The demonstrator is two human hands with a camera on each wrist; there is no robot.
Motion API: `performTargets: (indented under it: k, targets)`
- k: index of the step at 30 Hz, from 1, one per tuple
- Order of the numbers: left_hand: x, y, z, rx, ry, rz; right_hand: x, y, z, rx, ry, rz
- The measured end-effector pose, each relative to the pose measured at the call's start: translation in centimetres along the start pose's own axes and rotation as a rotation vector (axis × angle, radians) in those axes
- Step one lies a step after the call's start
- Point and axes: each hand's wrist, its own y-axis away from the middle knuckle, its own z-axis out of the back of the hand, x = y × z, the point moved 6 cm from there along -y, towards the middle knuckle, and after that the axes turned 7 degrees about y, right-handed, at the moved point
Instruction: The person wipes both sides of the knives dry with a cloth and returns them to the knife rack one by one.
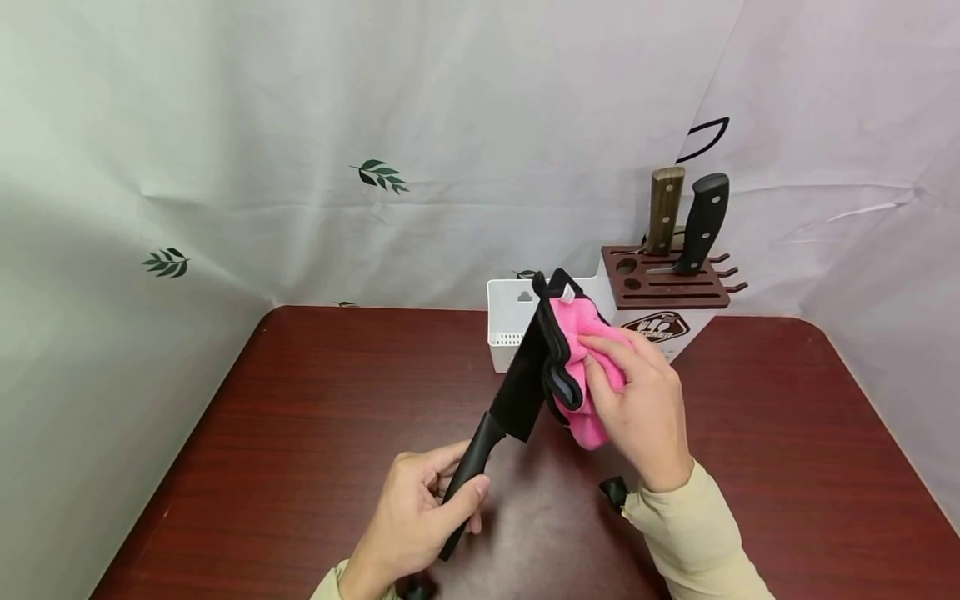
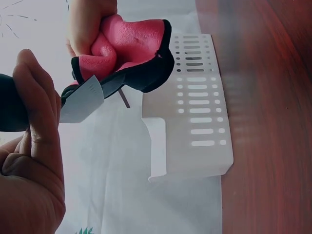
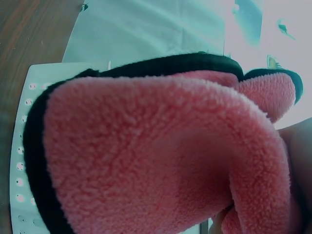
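My left hand (image 1: 420, 508) grips the black handle of a kitchen knife (image 1: 517, 396), its broad dark blade slanting up and to the right. A pink cloth (image 1: 588, 417) with black edging is folded over the upper part of the blade and hides the tip. My right hand (image 1: 641, 400) pinches this cloth against the blade. In the left wrist view, part of the blade (image 2: 83, 102) shows between the left fingers and the cloth (image 2: 131, 41). Fleecy cloth (image 3: 146, 146) fills most of the right wrist view and covers the knife there.
Behind the hands stands a white knife holder with a brown slotted top (image 1: 667, 292) and a perforated side compartment (image 1: 510, 312). A wooden-handled knife (image 1: 664, 208) and a black-handled one (image 1: 705, 221) stand in its slots. The reddish-brown table (image 1: 322, 400) meets a pale curtain (image 1: 450, 100) at the back.
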Motion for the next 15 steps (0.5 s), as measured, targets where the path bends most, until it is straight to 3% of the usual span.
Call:
performTargets:
  k: [15]
  targets:
    - [0.0, -0.2, 0.6, -0.062, 0.025, 0.004, 1.5, 0.5, -1.0, 0.178, -0.015, 0.191]
